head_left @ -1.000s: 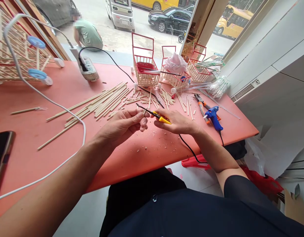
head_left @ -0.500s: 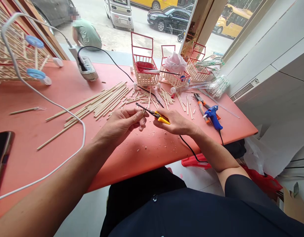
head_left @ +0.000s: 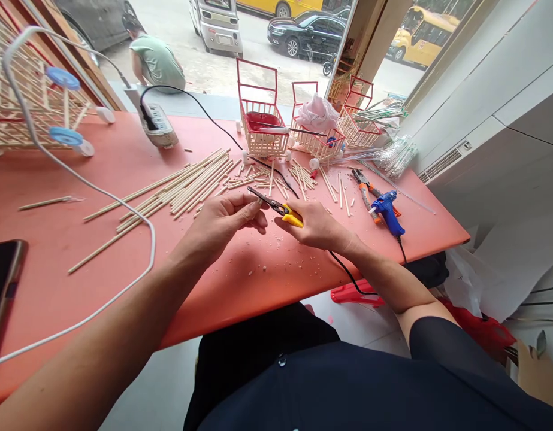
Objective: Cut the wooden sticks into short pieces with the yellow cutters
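Observation:
My right hand is closed around yellow-handled snips, whose dark blades point left toward my left hand. My left hand pinches a short piece of wooden stick at its fingertips, right by the blades; the piece is mostly hidden. Both hands hover over the front middle of the coral table. A spread of long wooden sticks lies just behind my left hand, and small wood chips dot the table below my hands.
Three small stick-built carts stand at the back. A blue glue gun and orange pliers lie at the right. A power strip, a white cable, a phone and a larger cart are at the left.
Both hands have shifted slightly away from me along the table. The grip on the snips and on the stick piece looks the same.

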Tool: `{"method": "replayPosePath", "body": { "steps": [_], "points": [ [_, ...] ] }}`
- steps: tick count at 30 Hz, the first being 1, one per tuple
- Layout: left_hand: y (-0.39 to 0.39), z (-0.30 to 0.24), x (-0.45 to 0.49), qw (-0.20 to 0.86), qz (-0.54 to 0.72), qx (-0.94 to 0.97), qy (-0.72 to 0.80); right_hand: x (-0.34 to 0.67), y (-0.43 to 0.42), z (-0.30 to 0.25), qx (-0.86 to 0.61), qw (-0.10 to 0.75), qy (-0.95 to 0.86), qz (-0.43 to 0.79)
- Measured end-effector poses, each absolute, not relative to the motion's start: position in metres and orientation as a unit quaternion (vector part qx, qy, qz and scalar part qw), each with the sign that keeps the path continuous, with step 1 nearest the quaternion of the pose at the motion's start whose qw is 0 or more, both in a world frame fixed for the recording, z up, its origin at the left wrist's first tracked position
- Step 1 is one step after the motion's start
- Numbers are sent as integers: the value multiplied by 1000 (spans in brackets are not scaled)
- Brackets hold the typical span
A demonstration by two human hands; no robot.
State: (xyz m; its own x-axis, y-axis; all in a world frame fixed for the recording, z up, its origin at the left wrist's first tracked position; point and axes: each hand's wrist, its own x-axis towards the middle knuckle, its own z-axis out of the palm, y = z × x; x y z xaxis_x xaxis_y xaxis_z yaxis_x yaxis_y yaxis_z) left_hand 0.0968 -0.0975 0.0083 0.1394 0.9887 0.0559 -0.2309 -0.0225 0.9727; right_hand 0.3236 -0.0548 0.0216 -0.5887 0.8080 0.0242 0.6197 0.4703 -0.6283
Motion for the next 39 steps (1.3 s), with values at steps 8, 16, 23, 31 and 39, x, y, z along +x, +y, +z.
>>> {"method": "replayPosePath", "body": {
  "steps": [8,16,23,31,39],
  "points": [
    [-104,12,105,490,533,516,458,320,-51,38,-449,33,-841,300],
    [-108,16,104,473,551,522,448,326,-41,50,-396,14,-837,376],
    [-107,18,105,511,559,501,419,325,-38,51,-380,20,-834,399],
    [-105,19,102,593,551,457,369,333,-30,43,-307,44,-806,504],
    [-101,14,99,641,549,422,330,337,-34,50,-342,59,-848,402]
  ]
}}
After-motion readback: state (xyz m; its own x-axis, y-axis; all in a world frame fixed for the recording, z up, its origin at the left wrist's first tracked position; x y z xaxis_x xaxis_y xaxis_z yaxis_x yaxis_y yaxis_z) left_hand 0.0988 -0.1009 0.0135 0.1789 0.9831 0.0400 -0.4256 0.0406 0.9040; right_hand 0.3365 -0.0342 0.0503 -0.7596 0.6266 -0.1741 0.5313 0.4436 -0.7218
